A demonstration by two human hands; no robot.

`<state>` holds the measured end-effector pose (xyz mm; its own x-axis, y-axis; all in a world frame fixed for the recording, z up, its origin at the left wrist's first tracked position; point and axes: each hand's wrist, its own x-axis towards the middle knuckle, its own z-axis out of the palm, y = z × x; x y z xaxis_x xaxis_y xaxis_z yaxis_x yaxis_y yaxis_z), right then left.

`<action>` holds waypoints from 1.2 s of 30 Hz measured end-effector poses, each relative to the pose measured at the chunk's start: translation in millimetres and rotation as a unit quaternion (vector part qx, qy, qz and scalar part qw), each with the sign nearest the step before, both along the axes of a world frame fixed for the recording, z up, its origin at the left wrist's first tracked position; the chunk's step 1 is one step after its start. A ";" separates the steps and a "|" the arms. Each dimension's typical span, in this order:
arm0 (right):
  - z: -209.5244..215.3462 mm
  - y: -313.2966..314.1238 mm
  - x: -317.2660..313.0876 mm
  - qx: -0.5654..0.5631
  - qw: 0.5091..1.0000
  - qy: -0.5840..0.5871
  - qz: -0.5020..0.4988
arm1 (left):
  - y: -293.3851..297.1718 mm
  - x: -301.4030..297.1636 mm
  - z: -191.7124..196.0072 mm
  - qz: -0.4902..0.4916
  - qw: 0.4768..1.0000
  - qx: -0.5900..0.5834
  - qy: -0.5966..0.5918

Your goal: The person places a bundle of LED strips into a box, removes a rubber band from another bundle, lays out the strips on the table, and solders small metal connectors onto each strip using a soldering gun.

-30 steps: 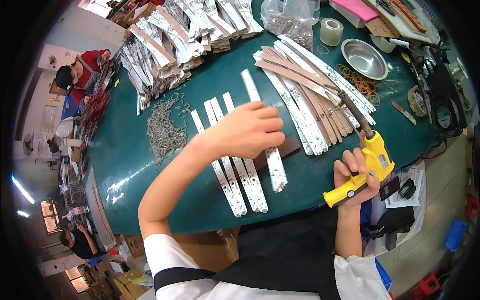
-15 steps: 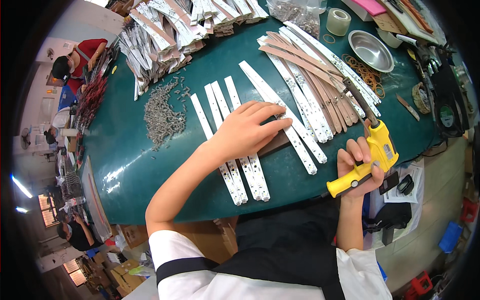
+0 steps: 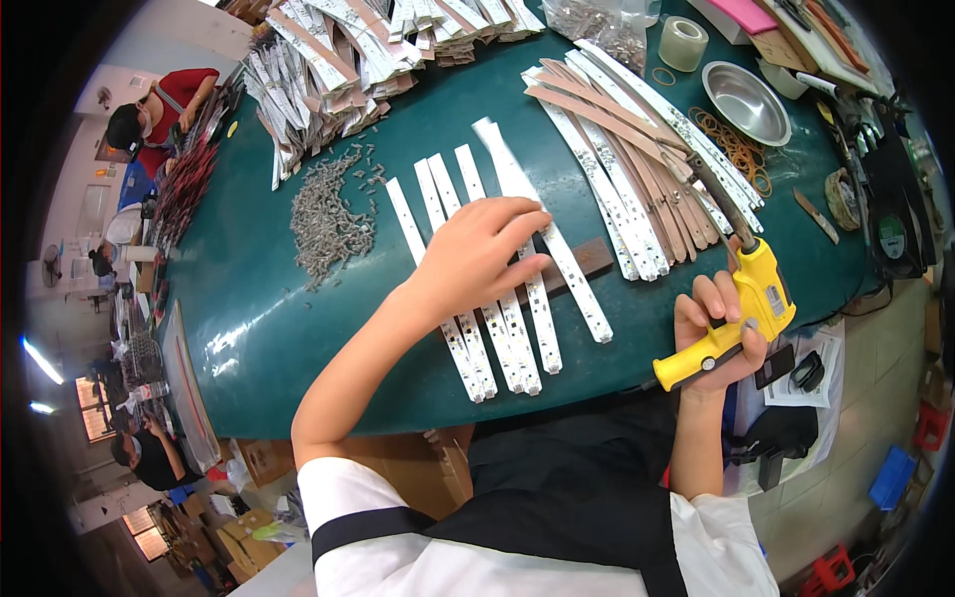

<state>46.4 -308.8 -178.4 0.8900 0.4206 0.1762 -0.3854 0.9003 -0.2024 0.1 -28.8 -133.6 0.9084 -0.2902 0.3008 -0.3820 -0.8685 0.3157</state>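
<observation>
My left hand lies over a row of narrow white LED strips. Its thumb and forefinger close on the long edge of one LED strip that slants at the row's right side; the exact contact is partly hidden under the fingers. This strip's far end is smeared by motion. Beneath the strips runs a dark flat bar. In my right hand is a yellow soldering gun, gripped by its handle. Its metal tip points up and left, over the bundle of strips.
Small metal parts lie heaped left of the row. A big pile of strips fills the far left. At the far right are a metal bowl, rubber bands, a tape roll and a knife. Two people work at left.
My left hand has shifted left, drawing the slanting strips closer to the row. More of the dark bar shows at right. My right hand and soldering gun stay nearly in place.
</observation>
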 end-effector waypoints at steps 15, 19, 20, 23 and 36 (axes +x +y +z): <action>1.3 -0.5 1.3 -0.007 1.000 0.000 0.004 | -5.0 -4.4 -9.9 0.042 0.996 0.045 0.058; 0.8 0.7 0.0 0.007 1.000 0.001 -0.007 | 0.6 -12.4 -8.2 0.036 0.989 0.073 0.125; 0.3 1.5 -0.9 0.007 1.000 -0.002 -0.012 | 1.8 -14.8 -5.5 0.035 0.988 0.074 0.133; -1.4 0.3 -1.3 0.037 0.999 -0.006 -0.034 | 1.3 1.2 -0.2 0.023 0.995 0.042 0.088; -0.2 -2.2 0.1 0.093 0.995 0.001 -0.046 | -27.3 173.7 -1.6 -0.132 0.989 0.067 -0.018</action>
<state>46.6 -311.1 -178.6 0.9238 0.2969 0.2416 -0.2991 0.9538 -0.0285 173.8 -56.1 -135.2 0.7854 -0.5547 0.2746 -0.6094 -0.7707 0.1863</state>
